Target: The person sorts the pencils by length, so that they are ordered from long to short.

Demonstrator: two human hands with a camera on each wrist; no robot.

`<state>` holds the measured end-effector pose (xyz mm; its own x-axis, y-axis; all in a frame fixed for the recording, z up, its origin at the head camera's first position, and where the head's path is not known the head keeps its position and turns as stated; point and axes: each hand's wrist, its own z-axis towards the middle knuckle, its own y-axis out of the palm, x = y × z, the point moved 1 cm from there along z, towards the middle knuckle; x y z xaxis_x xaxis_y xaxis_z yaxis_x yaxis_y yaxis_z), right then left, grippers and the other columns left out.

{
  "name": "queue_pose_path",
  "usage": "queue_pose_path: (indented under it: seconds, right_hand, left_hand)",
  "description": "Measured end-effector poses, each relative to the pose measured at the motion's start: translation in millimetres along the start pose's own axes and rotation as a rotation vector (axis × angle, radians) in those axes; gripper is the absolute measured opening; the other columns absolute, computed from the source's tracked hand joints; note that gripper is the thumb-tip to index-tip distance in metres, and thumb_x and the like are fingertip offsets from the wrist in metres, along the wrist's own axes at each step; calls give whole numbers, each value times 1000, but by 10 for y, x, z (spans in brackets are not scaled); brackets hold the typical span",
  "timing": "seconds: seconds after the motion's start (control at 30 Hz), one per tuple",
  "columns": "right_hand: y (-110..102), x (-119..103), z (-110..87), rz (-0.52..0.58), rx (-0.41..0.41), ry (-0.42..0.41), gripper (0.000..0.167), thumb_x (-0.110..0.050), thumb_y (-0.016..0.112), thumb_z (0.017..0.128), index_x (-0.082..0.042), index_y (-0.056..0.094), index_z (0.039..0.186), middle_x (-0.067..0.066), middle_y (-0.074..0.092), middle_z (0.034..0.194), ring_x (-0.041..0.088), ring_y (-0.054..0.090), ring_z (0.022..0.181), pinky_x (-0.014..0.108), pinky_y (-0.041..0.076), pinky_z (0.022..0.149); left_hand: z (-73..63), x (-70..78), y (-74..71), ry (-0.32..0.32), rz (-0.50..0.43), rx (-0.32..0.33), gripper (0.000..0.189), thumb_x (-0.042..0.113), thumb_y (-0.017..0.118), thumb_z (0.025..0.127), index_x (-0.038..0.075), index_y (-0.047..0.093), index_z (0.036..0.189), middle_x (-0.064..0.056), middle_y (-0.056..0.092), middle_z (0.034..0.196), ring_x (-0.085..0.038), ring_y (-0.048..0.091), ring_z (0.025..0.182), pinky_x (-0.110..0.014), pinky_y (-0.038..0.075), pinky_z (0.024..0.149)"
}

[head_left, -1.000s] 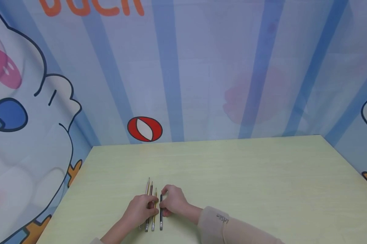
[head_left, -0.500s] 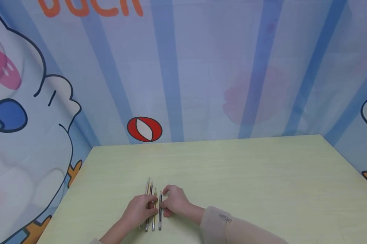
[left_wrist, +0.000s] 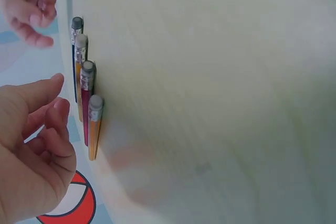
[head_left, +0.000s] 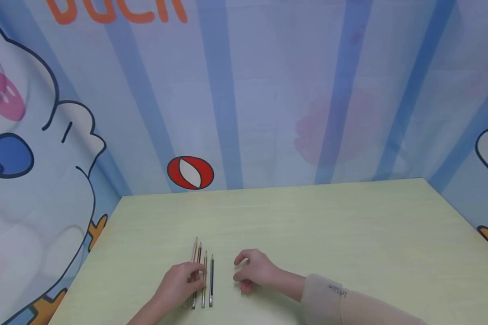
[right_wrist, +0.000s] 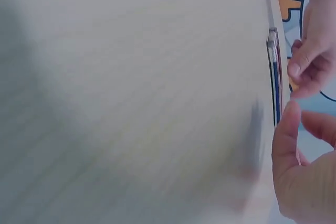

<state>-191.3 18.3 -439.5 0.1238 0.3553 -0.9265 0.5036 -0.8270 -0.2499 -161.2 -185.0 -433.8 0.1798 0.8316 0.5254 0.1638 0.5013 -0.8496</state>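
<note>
Several pencils lie side by side on the table, with their eraser ends toward the person. In the head view, the dark pencil (head_left: 211,282) is rightmost, beside a yellow pencil (head_left: 203,298). A dark red pencil (left_wrist: 87,106) and an orange-yellow pencil (left_wrist: 94,132) show in the left wrist view. My left hand (head_left: 179,285) is over the left pencils, hiding their middles; its fingers are loosely bent, with no pencil seen between thumb and fingertips. To the right of the row, apart from it, my right hand (head_left: 257,271) has loosely bent fingers and holds nothing.
A pale yellow-green table (head_left: 329,234) extends to the right and behind the pencils. At its back and sides stands a blue striped backdrop (head_left: 268,113) with printed cartoon figures and a red-and-white ball.
My right hand has let go of the dark pencil and moved right, away from it. That pencil now lies closer to the yellow one. My left hand has stayed nearly in place.
</note>
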Motion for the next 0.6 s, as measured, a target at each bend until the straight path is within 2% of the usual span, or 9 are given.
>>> queue_pose_path:
  seconds: [0.07, 0.17, 0.27, 0.37, 0.5, 0.6]
  right_hand:
    - [-117, 20, -65, -6, -35, -6, 27, -2, 64, 73, 2, 54, 97, 6, 57, 55, 10, 52, 41, 25, 47, 43]
    - [-332, 74, -167, -31, -69, -17, 28, -6, 65, 73, 2, 55, 98, 5, 57, 58, 11, 53, 44, 26, 47, 45]
    - [-590, 146, -275, -74, -82, -34, 28, -9, 64, 75, 2, 56, 99, 5, 57, 62, 13, 54, 49, 27, 47, 48]
    - [-861, 227, -379, -119, -79, -65, 27, -10, 62, 77, 3, 55, 100, 4, 56, 64, 14, 54, 52, 28, 46, 50]
    - [-1209, 320, -514, -221, -24, -115, 24, -9, 60, 79, 4, 55, 99, 4, 58, 68, 14, 52, 55, 28, 44, 50]
    - [-1436, 357, -617, -356, 70, -151, 23, -11, 61, 78, 2, 57, 98, 2, 58, 72, 12, 52, 61, 26, 44, 52]
  left_hand:
    - [-32, -13, -14, 17, -5, 14, 28, 18, 69, 73, 9, 64, 99, 11, 55, 69, 0, 45, 60, -15, 39, 53]
    - [-65, -53, -54, -9, -9, 24, 28, 18, 68, 74, 10, 64, 101, 11, 55, 69, -1, 47, 60, -16, 39, 53]
    - [-76, -147, -112, -75, 16, 37, 27, 18, 66, 76, 11, 64, 102, 10, 56, 70, -3, 48, 61, -18, 40, 55]
    - [-69, -279, -196, -153, 88, 42, 26, 20, 64, 78, 13, 64, 103, 9, 56, 71, -4, 48, 63, -21, 41, 58]
    - [-70, -446, -340, -208, 196, 59, 26, 21, 62, 80, 12, 64, 104, 5, 59, 75, -7, 51, 67, -27, 44, 61]
    - [-95, -541, -450, -197, 254, 100, 28, 21, 62, 80, 9, 63, 105, 1, 63, 83, -13, 57, 73, -33, 47, 64]
